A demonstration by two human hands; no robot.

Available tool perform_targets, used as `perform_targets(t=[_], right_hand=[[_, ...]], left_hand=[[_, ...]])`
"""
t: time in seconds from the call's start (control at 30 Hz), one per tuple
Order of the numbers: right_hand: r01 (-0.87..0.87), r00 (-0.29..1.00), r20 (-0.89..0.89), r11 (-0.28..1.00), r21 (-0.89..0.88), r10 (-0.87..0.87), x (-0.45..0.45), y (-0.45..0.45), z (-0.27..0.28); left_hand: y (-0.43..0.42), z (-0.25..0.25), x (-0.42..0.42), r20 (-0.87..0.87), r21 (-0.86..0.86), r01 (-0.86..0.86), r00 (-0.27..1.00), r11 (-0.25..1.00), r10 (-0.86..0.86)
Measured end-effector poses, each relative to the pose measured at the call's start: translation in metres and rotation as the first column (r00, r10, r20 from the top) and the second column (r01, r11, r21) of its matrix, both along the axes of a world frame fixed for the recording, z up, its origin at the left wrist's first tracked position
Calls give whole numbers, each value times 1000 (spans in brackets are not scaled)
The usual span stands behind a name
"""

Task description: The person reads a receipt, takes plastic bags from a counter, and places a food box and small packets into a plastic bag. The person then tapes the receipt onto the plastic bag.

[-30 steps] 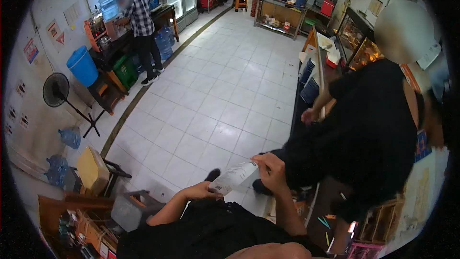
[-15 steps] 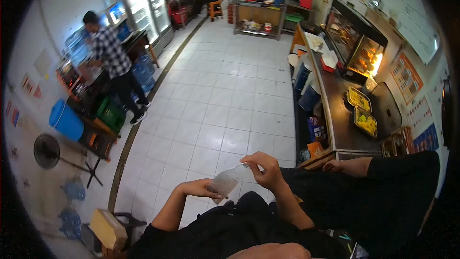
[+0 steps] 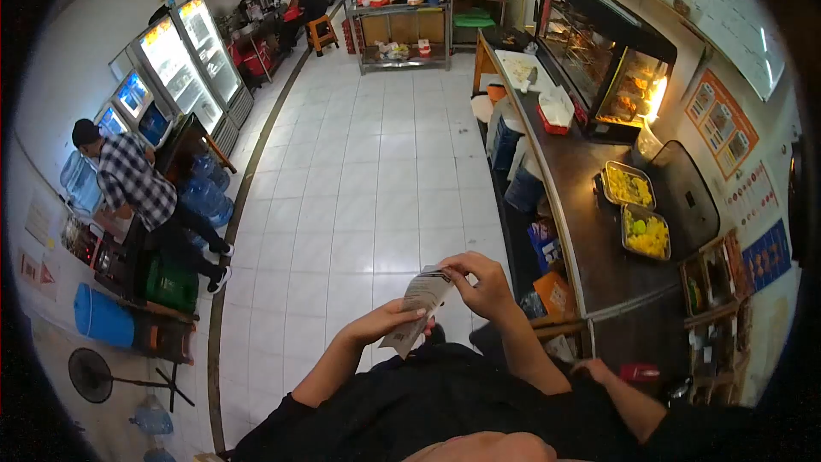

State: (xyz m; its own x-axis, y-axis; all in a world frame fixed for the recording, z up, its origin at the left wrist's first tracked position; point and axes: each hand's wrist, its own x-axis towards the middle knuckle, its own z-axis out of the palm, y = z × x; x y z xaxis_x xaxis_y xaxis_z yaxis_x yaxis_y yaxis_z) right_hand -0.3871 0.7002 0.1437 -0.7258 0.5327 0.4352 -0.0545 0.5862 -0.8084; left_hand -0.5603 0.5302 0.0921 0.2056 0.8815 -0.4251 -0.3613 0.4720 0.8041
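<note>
A printed paper slip [image 3: 425, 293] is held between both hands in front of my body, above the tiled floor. My left hand [image 3: 386, 321] pinches its lower left part, with the thumb on top. The fingers of my right hand [image 3: 479, 284] are closed on the slip's upper right edge. The paper is bent, and its print is too small to read. On the right, another person's bare arm [image 3: 629, 404] reaches toward the dark counter, near a red object [image 3: 639, 372].
Two trays of yellow food [image 3: 646, 232] lie on the right counter [image 3: 590, 201], below a lit glass display case [image 3: 634, 90]. A person in a checked shirt [image 3: 141, 184] stands at the left. A fan [image 3: 91, 376] and blue bucket [image 3: 103, 315] are near the left wall.
The view has swung to the right. The slip is more bent between my hands. The person in black has moved from beside the counter to the lower right, mostly out of view.
</note>
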Motion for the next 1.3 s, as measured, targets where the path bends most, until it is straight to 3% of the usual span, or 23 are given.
perform_targets(t=[0.07, 0.2, 0.27, 0.33, 0.4, 0.5, 0.63, 0.8, 0.87, 0.9, 1.0, 1.07, 1.13, 1.23, 1.3], right_hand=[[-27, 999, -42, 999, 23, 28, -34, 50, 5], [-76, 996, -31, 982, 174, 82, -100, 118, 19], [-105, 992, -52, 983, 153, 114, -133, 140, 26], [-149, 988, -25, 986, 81, 152, -160, 166, 21], [-142, 990, -5, 985, 95, 143, -185, 192, 6], [-47, 998, 32, 999, 12, 46, -226, 233, -12], [72, 991, 122, 995, -70, -63, -277, 295, -35], [268, 950, 202, 952, -145, -237, -329, 394, -34], [409, 909, 23, 879, -245, -416, -343, 435, -37], [524, 838, -68, 833, -175, -541, -351, 459, -39], [714, 646, -136, 658, -240, -751, -348, 533, -47], [684, 586, -178, 600, -416, -791, -341, 571, -33], [711, 495, -274, 566, -416, -824, -333, 612, -39], [756, 496, -207, 537, -375, -843, -325, 669, -41], [756, 626, -73, 627, -189, -777, -333, 710, -37]], left_hand=[[39, 4, -28, 14, 119, 14, 1000, 993, -16], [91, -18, -75, -9, 99, -152, 988, 983, 154], [112, -32, -97, 26, 63, -238, 971, 969, 236], [137, -37, -121, -103, 91, -243, 962, 966, 252], [159, -43, -141, -96, 46, -300, 948, 953, 303], [201, -62, -192, -215, 47, -280, 935, 959, 284], [282, -64, -271, -326, 26, -198, 925, 980, 195], [429, -22, -353, -470, 13, 34, 882, 999, -24], [488, -33, -378, -592, 179, 226, 802, 958, -78], [521, -41, -390, -554, 165, 275, 820, 947, -142], [610, -38, -397, -604, 257, 432, 770, 864, -205], [656, -41, -394, -564, 254, 459, 786, 851, -255], [699, -44, -387, -521, 259, 476, 801, 840, -293], [759, -34, -378, -471, 291, 512, 812, 808, -344], [808, -35, -381, -436, 327, 403, 867, 855, -242]])
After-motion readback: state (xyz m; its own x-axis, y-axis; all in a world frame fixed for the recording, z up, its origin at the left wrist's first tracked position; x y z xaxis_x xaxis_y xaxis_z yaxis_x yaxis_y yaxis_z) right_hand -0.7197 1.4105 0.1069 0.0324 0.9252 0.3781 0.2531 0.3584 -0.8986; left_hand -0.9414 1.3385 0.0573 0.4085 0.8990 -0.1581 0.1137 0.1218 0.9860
